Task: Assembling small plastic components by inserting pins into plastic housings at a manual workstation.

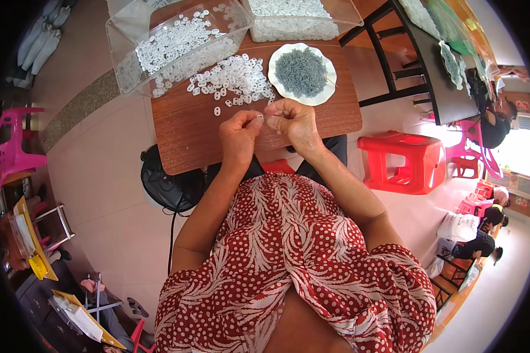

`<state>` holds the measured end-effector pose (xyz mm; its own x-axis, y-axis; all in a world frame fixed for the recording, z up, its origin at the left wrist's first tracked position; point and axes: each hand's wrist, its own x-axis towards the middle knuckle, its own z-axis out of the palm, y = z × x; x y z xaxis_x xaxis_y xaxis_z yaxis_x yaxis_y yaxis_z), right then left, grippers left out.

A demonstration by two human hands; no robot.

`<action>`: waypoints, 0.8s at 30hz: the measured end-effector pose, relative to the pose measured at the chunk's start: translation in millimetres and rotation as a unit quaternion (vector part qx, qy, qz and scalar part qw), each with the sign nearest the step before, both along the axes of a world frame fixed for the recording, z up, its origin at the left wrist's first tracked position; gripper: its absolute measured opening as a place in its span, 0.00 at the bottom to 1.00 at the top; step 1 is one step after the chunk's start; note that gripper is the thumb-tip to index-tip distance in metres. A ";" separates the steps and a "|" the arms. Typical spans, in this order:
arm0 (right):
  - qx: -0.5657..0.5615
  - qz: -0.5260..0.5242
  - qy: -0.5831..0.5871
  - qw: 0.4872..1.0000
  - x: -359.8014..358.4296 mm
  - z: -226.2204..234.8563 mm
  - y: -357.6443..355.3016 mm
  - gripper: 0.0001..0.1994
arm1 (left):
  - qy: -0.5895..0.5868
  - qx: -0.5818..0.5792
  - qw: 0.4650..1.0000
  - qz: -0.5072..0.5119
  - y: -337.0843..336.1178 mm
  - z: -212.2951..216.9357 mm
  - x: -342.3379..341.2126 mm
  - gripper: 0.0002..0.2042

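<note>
White pc [260, 117] in L fingers [252, 123] nr R fingers [278, 123]; printed bag [159, 3]

Too small, or cut off
The pale piece [260, 117] between the hands [238, 139] is unidentifiable; the top edge crops both clear bins [121, 66].

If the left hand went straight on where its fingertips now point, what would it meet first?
Most likely the fingertips of the right hand, which are just across from those of the left hand; depth between them is hard to judge from this one view.
</note>
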<state>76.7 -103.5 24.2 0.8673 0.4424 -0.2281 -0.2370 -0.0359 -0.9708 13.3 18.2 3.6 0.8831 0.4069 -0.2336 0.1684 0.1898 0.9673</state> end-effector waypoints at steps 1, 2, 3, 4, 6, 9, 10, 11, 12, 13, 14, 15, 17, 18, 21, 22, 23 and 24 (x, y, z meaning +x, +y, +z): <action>-0.006 0.008 -0.004 1.000 -0.4 0.4 0.9 0.06 | -0.009 -0.033 0.999 0.009 1.4 -4.5 1.4 0.04; -0.007 0.008 -0.004 1.000 -0.9 0.1 1.5 0.06 | -0.019 -0.066 0.997 0.018 2.3 -5.8 2.4 0.04; 0.003 0.007 -0.006 1.000 -1.4 -0.1 2.1 0.06 | -0.018 -0.066 0.997 0.019 3.1 -6.0 2.2 0.04; 0.012 0.007 -0.008 1.000 -1.7 -0.5 3.0 0.06 | -0.012 -0.074 0.997 0.013 4.0 -5.4 2.1 0.04; -0.011 0.004 -0.044 0.999 -2.8 -5.8 4.4 0.04 | -0.004 -0.080 0.997 0.007 4.4 -4.8 1.3 0.04; -0.045 0.006 -0.100 0.994 -3.6 -15.6 5.6 0.02 | -0.001 -0.109 0.994 0.017 2.6 -5.3 0.7 0.04; -0.056 0.010 -0.120 0.991 -4.0 -18.4 6.2 0.01 | -0.004 -0.102 0.995 0.017 2.4 -6.0 0.6 0.04; -0.056 0.011 -0.120 0.991 -5.0 -21.4 7.6 0.01 | -0.007 -0.095 0.995 0.019 2.2 -6.7 0.4 0.03; -0.071 0.005 -0.135 0.988 -6.6 -24.0 9.5 0.01 | -0.007 -0.095 0.995 0.020 1.0 -7.1 0.3 0.03; -0.087 -0.001 -0.150 0.985 -7.9 -25.4 10.9 0.00 | -0.006 -0.109 0.993 0.033 -1.1 -7.4 0.1 0.03; -0.086 0.001 -0.150 0.985 -9.1 -25.3 12.6 0.00 | -0.006 -0.124 0.991 0.046 -2.1 -8.3 -0.2 0.03; -0.105 0.000 -0.144 0.984 -10.4 -24.7 14.5 0.00 | -0.006 -0.123 0.991 0.048 -2.4 -9.8 -0.7 0.03; -0.122 0.000 -0.138 0.983 -11.1 -26.6 18.5 0.01 | 0.026 -0.129 0.990 0.055 -2.2 -14.1 -2.0 0.02; -0.146 0.006 -0.148 0.978 -11.4 -30.1 20.5 0.01 | 0.026 -0.128 0.990 0.057 -0.7 -18.1 -3.1 0.02; -0.180 0.026 -0.157 0.971 -14.9 -31.1 31.2 0.02 | 0.034 -0.145 0.987 0.066 7.9 -34.3 -9.0 0.03; -0.191 0.039 -0.156 0.968 -15.8 -30.7 34.7 0.02 | 0.033 -0.177 0.981 0.072 12.3 -39.6 -11.9 0.03; -0.189 0.041 -0.156 0.969 -14.9 -34.2 36.3 0.02 | 0.032 -0.208 0.975 0.076 17.1 -43.2 -14.4 0.04; -0.176 0.057 -0.177 0.967 -12.7 -41.1 37.7 0.03 | 0.032 -0.207 0.975 0.079 22.0 -46.6 -16.6 0.04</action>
